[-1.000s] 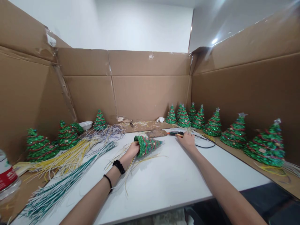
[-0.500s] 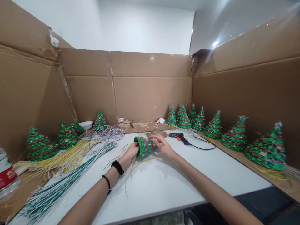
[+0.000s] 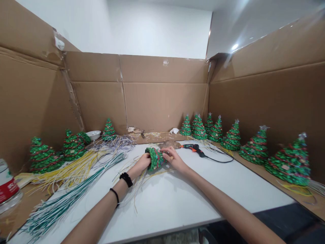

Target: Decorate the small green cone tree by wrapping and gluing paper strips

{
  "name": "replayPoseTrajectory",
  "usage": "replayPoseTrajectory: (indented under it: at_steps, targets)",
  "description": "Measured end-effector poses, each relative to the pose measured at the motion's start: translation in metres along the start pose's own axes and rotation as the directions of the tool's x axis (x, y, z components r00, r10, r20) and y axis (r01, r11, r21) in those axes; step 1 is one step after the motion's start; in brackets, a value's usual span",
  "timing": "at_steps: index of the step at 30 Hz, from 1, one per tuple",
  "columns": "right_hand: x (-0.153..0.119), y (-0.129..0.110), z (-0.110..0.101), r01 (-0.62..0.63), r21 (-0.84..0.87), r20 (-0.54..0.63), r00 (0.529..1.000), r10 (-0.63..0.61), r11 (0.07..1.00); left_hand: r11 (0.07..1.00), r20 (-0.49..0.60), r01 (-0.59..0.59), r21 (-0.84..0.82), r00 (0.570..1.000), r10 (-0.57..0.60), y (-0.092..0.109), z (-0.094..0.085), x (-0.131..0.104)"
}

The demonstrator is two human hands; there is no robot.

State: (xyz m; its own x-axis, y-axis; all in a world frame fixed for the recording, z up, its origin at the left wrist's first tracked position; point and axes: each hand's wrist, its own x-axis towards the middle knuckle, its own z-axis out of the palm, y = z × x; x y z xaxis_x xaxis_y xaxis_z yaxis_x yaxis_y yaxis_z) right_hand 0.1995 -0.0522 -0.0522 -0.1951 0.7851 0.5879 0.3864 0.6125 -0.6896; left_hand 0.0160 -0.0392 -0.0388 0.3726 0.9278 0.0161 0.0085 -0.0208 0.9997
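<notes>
A small green Christmas tree ornament (image 3: 155,160) with red garland lies tilted on its side, its open base toward the left. My left hand (image 3: 142,162) grips it at the base, the fingers partly inside the rim and hidden. Against the tree's right part rests my right hand (image 3: 175,159), its fingers bent and touching the garlanded surface; whether they pinch something small is too fine to see. Thin yellow and white wires (image 3: 135,193) trail below the left wrist. Behind the right hand lies a glue gun (image 3: 191,147) with a black cord.
Finished-looking trees (image 3: 255,146) stand along the right edge, others (image 3: 43,156) at the left. Bundles of green-white wires (image 3: 73,196) and yellow wires (image 3: 73,166) cover the table's left side. A white bowl (image 3: 93,135) and a bottle (image 3: 8,188) are there too. Cardboard walls (image 3: 165,101) enclose the table.
My right hand has shifted slightly left along the tree, its fingers now further over the garland. The left hand keeps its grip at the base.
</notes>
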Motion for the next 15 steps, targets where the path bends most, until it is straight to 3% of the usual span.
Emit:
replayPoseTrajectory:
  at_steps: [4,15]
  targets:
    - [-0.0001,-0.001,0.0026,-0.01,-0.015,-0.02,1.0,0.01,1.0,0.998,0.001,-0.06,0.003,0.998,0.06,-0.0005,-0.0004,0.0042]
    - [-0.0005,-0.0045,0.0063,-0.019,-0.041,-0.059,0.998,0.016,0.999,0.998,-0.042,-0.063,0.027,0.997,0.064,-0.0039,0.0027,0.0067]
